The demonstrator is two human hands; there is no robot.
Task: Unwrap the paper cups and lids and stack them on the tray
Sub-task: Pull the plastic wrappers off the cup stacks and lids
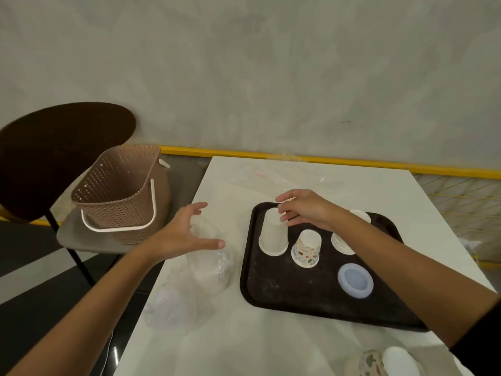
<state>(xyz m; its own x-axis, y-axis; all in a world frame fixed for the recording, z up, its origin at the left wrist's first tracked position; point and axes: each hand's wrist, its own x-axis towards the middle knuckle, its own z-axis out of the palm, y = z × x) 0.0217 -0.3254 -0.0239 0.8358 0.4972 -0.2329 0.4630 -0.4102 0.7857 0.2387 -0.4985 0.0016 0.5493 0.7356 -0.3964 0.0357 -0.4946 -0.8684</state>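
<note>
Left hand spread wide at centre left, holding nothing, just above a plastic-wrapped bundle on the white tabletop. Right hand at the upturned base of a white paper cup, fingers loosely curled against it; cannot tell whether gripping or only touching. Cup upside down at the far left of a black tray, beside an inverted patterned cup, a white stack and a pale blue lid. Upper left, a brown basket on a chair.
</note>
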